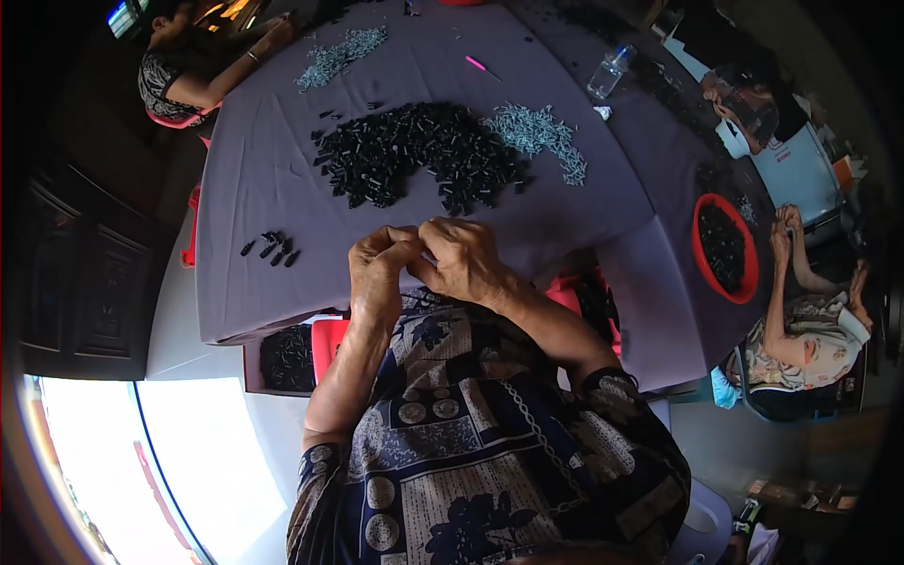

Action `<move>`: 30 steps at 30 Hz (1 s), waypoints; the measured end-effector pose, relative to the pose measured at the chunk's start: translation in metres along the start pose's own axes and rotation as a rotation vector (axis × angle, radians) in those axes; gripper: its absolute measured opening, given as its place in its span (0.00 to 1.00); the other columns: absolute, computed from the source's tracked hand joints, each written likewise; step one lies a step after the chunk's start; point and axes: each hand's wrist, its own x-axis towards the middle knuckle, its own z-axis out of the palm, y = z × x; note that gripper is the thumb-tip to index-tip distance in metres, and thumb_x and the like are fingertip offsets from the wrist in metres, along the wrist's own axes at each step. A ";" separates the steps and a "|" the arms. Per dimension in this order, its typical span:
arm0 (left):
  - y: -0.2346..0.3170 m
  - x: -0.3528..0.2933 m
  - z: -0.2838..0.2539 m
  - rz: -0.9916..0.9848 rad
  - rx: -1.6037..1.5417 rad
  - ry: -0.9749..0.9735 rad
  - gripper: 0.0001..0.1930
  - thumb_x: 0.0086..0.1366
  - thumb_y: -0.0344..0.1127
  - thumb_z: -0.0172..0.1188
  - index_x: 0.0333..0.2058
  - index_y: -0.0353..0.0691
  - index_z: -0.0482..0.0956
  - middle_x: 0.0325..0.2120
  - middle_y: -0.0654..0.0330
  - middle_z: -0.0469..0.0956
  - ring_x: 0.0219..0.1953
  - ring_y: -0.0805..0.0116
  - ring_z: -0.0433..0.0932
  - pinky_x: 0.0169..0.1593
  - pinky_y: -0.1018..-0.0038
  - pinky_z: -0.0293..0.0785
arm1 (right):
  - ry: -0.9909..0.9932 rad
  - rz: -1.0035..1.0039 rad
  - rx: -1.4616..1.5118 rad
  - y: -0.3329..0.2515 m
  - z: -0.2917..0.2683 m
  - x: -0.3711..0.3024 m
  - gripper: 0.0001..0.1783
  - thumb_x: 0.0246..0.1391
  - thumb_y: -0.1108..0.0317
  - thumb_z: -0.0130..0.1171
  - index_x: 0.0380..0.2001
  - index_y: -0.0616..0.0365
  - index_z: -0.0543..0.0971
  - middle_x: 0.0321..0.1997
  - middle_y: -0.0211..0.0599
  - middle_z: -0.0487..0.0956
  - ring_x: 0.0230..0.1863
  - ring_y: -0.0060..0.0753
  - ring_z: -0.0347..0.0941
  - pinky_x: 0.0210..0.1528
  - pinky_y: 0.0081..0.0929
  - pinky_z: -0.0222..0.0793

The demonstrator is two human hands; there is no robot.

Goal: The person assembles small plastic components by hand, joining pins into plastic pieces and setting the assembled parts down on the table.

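Observation:
My left hand (379, 268) and my right hand (463, 254) meet at the near edge of the cloth-covered table, fingertips pinched together. Whatever they hold is too small and too covered by the fingers to make out. Just beyond them lies a large heap of small black plastic pieces (405, 151). A pile of small pale grey-blue pieces (541, 137) touches the heap's right side. To the left of my hands, several black pieces (273, 247) lie in a small separate group.
A second pale pile (341, 56), a pink pen-like tool (478, 64) and a clear bottle (610, 73) are farther back. At right stands a red basin (725, 247) of black pieces. A box of black pieces (285, 360) sits below the table's near edge. Other people work at left and right.

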 end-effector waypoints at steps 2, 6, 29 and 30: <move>0.002 0.004 -0.002 0.020 0.018 0.015 0.03 0.43 0.24 0.48 0.19 0.31 0.70 0.17 0.60 0.70 0.19 0.76 0.65 0.28 0.83 0.61 | -0.153 0.077 0.089 0.004 -0.004 0.008 0.13 0.29 0.66 0.57 0.16 0.60 0.65 0.16 0.36 0.69 0.19 0.33 0.68 0.18 0.23 0.63; 0.006 0.017 -0.023 0.093 0.148 0.106 0.03 0.47 0.26 0.51 0.22 0.32 0.69 0.16 0.63 0.69 0.19 0.79 0.64 0.26 0.86 0.60 | -0.186 0.381 0.187 0.044 -0.019 0.015 0.10 0.34 0.67 0.54 0.20 0.60 0.67 0.21 0.39 0.68 0.24 0.35 0.66 0.23 0.26 0.62; 0.048 0.051 -0.202 0.833 1.650 0.416 0.07 0.44 0.27 0.47 0.25 0.42 0.70 0.23 0.59 0.65 0.27 0.63 0.64 0.31 0.70 0.58 | 0.140 0.422 0.034 0.008 0.024 0.018 0.08 0.45 0.77 0.39 0.31 0.61 0.66 0.25 0.38 0.68 0.23 0.26 0.66 0.25 0.19 0.62; 0.044 0.056 -0.197 0.890 1.650 0.317 0.07 0.44 0.26 0.46 0.24 0.42 0.70 0.22 0.60 0.65 0.26 0.64 0.63 0.31 0.71 0.57 | 0.089 0.416 0.073 0.000 0.032 0.011 0.11 0.45 0.78 0.38 0.34 0.61 0.65 0.28 0.38 0.68 0.24 0.27 0.66 0.26 0.19 0.63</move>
